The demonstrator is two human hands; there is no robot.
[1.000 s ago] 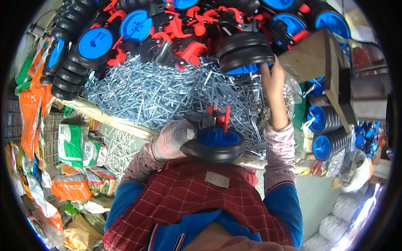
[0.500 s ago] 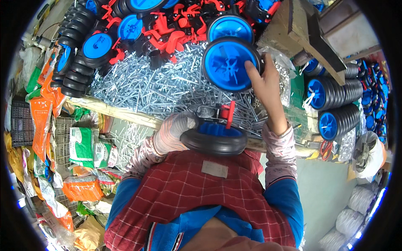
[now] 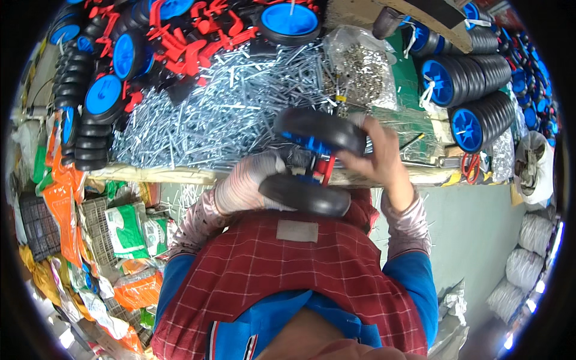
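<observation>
My left hand (image 3: 249, 183), in a striped knit glove, grips a black-tyred wheel (image 3: 309, 197) and its black bracket close to my apron. A red lever (image 3: 324, 170) stands on that bracket. My bare right hand (image 3: 381, 153) holds a second wheel (image 3: 321, 131), black outside with a blue hub, by its right edge. This wheel lies against the far side of the bracket, so the bracket sits between the two wheels. Whether an axle passes through them is hidden. Just beyond, a heap of long silver bolts or pins (image 3: 210, 120) covers the bench.
Red and black brackets (image 3: 186, 48) and blue-hubbed wheels (image 3: 103, 96) pile up behind the bolts. A clear bag of small metal parts (image 3: 363, 75) lies at the back right, near rows of bundled wheels (image 3: 468, 78). Bags and crates (image 3: 39, 222) crowd the lower left.
My right hand has brought the second wheel down from the pile to the bracket, turning it edge-up. The left hand keeps its hold near the apron. The view has shifted somewhat.
</observation>
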